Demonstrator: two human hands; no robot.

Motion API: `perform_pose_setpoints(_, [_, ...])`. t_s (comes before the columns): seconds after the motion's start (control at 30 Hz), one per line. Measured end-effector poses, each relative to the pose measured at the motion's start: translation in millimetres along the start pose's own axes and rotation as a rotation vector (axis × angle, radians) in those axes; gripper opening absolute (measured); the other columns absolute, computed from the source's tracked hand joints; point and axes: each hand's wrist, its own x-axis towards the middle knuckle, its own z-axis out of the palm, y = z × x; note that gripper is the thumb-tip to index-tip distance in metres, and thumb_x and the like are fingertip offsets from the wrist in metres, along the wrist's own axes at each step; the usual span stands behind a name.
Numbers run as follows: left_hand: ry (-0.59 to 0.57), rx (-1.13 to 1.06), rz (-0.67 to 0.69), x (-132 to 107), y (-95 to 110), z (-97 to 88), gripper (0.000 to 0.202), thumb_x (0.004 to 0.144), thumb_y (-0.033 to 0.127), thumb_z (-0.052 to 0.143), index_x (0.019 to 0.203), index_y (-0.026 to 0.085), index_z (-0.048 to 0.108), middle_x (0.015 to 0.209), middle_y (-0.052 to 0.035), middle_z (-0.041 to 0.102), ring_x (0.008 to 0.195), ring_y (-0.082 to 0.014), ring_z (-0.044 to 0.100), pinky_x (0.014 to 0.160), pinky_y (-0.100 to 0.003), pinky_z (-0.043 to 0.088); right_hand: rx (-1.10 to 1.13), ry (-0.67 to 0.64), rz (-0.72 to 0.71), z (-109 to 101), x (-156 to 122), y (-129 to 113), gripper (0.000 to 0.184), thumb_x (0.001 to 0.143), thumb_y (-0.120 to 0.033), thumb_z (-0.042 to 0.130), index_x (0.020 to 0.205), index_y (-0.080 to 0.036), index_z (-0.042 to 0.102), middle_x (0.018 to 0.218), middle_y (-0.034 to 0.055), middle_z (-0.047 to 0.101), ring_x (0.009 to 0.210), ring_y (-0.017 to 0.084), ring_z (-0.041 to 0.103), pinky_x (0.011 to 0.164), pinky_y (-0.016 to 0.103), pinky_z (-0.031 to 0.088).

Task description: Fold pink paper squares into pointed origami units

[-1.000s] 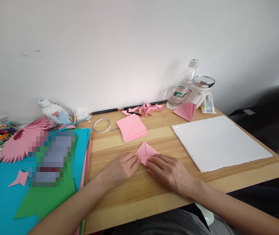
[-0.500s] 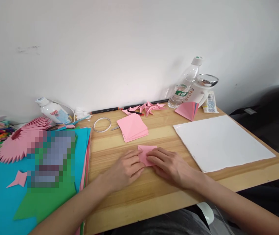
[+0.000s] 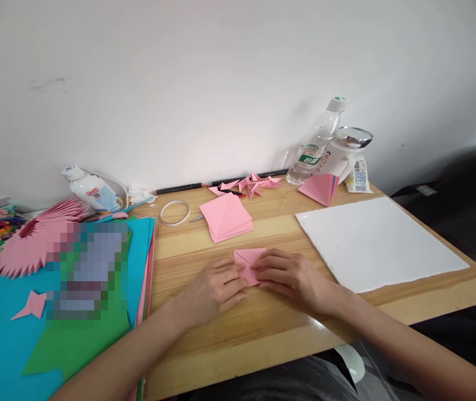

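A small folded sheet of pink origami paper (image 3: 249, 256) lies on the wooden table, with crease lines meeting in a V near its far edge. My left hand (image 3: 223, 283) closes on its left side, the fingertips pressing the paper down. From the other side my right hand (image 3: 285, 275) grips the right edge with bent fingers; its thumb is mostly hidden. Just beyond the hands sits a stack of pink paper squares (image 3: 227, 218). Behind that stack lie several pointed pink folded pieces (image 3: 254, 184).
A white board (image 3: 382, 245) covers the right side of the table (image 3: 204, 351). Along the wall stand a water bottle (image 3: 315, 142) and a mug (image 3: 342, 156). A tape ring (image 3: 175, 213) lies left of the stack. Coloured sheets (image 3: 4, 340) and a pink folded ring (image 3: 33, 245) fill the left.
My right hand has shifted slightly right, its fingers drawing off the paper's middle. More of the paper's V-shaped creases shows now. The left hand stays almost in place.
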Motion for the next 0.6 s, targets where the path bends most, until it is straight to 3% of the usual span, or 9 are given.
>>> perform_pose_setpoints(0.27, [-0.005,-0.173,-0.051,-1,-10,-1.5,0.020,0.088,0.016,0.046,0.094,0.014,0.065,0.097,-0.0075,0.070,0.104,-0.0160,0.059,0.093,-0.032,0.046,0.284,0.009,0.086,1,9,15,0.010,0.084,-0.020,0.056,0.078,-0.015,0.063,0.088,0.0070,0.064,0.085,0.016,0.058,0.075,0.031,0.048])
perform_pose_setpoints(0.5, [-0.030,-0.229,-0.107,-3,-11,-2.6,0.024,0.088,0.016,0.047,0.106,0.014,0.062,0.109,-0.0096,0.066,0.111,-0.0185,0.055,0.093,-0.034,0.047,0.291,-0.056,0.319,-3,16,9,0.008,0.079,-0.016,0.058,0.072,-0.015,0.061,0.092,0.0061,0.060,0.070,0.012,0.056,0.062,0.024,0.045])
perform_pose_setpoints(0.6, [-0.022,-0.292,-0.139,-3,-10,-3.4,0.025,0.087,0.017,0.048,0.108,0.015,0.061,0.113,-0.0093,0.064,0.111,-0.0174,0.055,0.094,-0.032,0.046,0.262,-0.076,0.384,-5,21,6,0.008,0.077,-0.014,0.060,0.069,-0.015,0.061,0.089,0.0054,0.061,0.070,0.012,0.056,0.063,0.024,0.045])
